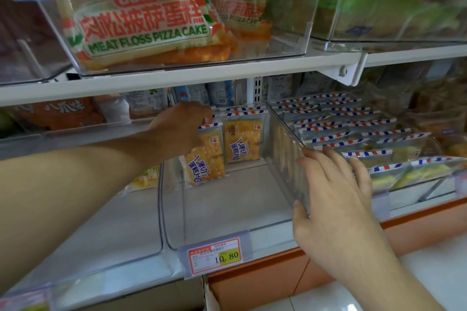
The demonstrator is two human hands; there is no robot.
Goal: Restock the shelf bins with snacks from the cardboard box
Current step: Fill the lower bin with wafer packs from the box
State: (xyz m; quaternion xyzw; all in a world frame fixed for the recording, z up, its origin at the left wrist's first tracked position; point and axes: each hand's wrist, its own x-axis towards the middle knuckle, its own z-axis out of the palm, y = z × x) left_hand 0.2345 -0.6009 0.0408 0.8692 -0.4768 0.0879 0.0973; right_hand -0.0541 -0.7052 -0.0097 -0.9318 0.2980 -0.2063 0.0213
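Observation:
A clear plastic bin (227,230) sits on the middle shelf, with a 10.80 price tag (214,255) on its front. Two yellow cake-slice packets stand at its back: a tilted one (204,159) and an upright one (243,140). My left hand (180,124) reaches deep into the bin and pinches the top of the tilted packet. My right hand (333,192) has its fingers spread and rests on the clear wall between this bin and the neighbouring bin. Only a white flap of the cardboard box (211,298) shows at the bottom edge.
The bin on the right (353,134) is packed with several rows of striped-top packets. Above, a clear bin holds Meat Floss Pizza Cake bags (149,30). A clear bin (101,235) lies on the left. An orange shelf base (278,275) runs below.

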